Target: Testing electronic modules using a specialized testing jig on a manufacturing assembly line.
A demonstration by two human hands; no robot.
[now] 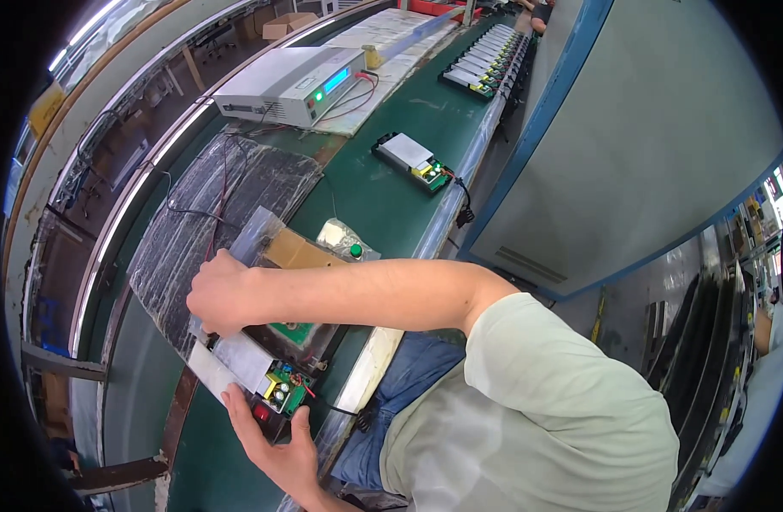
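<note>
Gripping a power supply unit (253, 375) at near left on the green conveyor belt (383, 196): right hand (219, 294) closed over its far end, left hand (272, 444) cupped open under the near end, thumb beside a red switch. Black mat (204, 205) just beyond. Second unit (413, 160) farther along. White test instrument (293, 84) at far left.
</note>
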